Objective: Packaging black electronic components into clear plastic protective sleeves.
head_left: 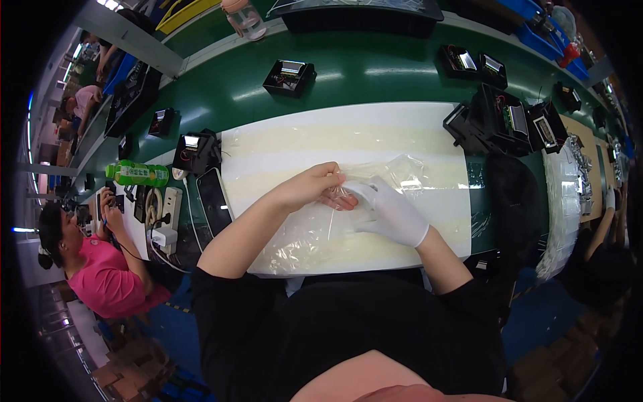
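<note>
My bare left hand (320, 186) and my right hand (394, 213), in a thin white glove, meet over the middle of a white board (268, 144). The left fingers are curled, with the thumb on top, against the gloved fingertips. My right fingers reach into the left palm and bend inward. Whatever lies between them is hidden; it may be a fold of film. Clear, crinkled plastic film (298, 244) spreads across the board beneath both hands and shines beyond them.
Black device housings (288, 78) with exposed wires stand around the board, several stacked at the right (499, 120). At the left lie a phone (214, 201), a power strip (171, 211) and a green bottle (137, 174). A person in pink (110, 281) sits at the left.
</note>
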A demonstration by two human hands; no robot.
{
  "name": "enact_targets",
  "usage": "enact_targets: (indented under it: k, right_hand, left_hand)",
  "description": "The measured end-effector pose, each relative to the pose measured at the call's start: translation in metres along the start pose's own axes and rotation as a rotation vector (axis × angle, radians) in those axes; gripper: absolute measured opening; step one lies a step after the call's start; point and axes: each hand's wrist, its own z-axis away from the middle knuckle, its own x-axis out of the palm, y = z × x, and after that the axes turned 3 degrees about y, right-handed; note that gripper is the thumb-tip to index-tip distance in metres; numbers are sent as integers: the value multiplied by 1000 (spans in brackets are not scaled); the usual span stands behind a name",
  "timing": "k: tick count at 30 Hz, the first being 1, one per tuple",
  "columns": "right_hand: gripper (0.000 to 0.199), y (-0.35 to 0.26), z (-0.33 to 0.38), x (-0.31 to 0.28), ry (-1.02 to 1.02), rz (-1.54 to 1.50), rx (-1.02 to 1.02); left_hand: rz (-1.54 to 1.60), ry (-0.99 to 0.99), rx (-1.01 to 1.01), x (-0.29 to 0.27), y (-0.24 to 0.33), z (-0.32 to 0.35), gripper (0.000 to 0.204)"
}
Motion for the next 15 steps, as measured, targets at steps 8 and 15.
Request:
enact_targets:
  k: [8, 15]
  right_hand:
    - [25, 11, 5, 16, 334, -267, 105]
    - [12, -4, 44, -20, 346, -393, 126]
  left_hand:
    - [-734, 276, 89, 24, 16, 5, 22]
    - [-1246, 641, 938, 2, -42, -16, 17]
